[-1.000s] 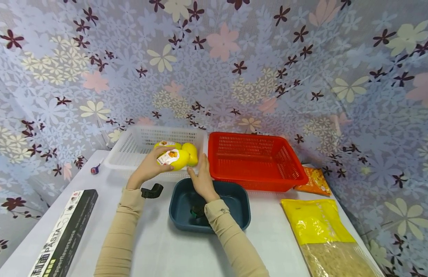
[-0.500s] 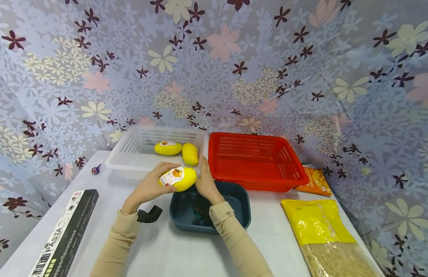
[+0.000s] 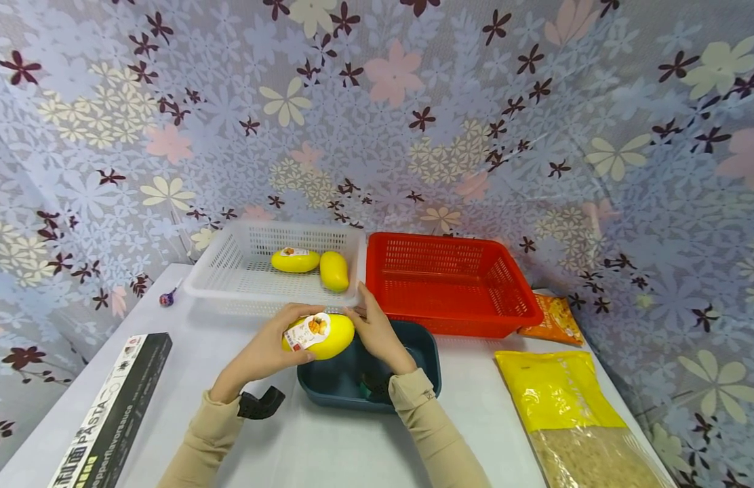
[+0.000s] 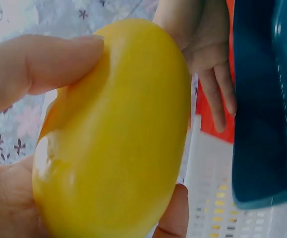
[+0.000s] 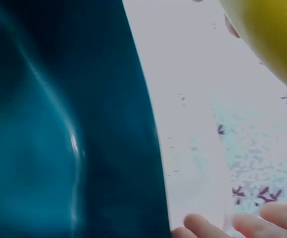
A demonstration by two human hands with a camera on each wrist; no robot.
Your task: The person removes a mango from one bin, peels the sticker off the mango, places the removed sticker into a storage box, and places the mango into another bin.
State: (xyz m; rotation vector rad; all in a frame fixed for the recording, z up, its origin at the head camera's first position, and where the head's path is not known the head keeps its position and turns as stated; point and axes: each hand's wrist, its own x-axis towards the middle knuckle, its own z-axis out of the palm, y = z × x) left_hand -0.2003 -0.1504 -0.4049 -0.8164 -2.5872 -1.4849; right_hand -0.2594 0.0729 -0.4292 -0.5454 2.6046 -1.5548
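Observation:
My left hand grips a yellow mango with a white printed sticker, thumb on the near side and fingers over the top. It is held in front of the white basket, its right end over the dark teal basin. In the left wrist view the mango fills the middle, with the thumb pressed against it. My right hand, fingers extended, is beside the mango's right end above the basin. In the right wrist view its fingertips show at the bottom edge, apart from the mango.
Two more mangoes lie in the white basket. A red basket adjoins it, with an orange packet behind its right corner. A yellow-topped bag lies at right. A pasta box and a lollipop are at left.
The left hand has lifted the mango out of the white basket and brought it toward me, to the basin's left side. The right hand has moved slightly nearer and right.

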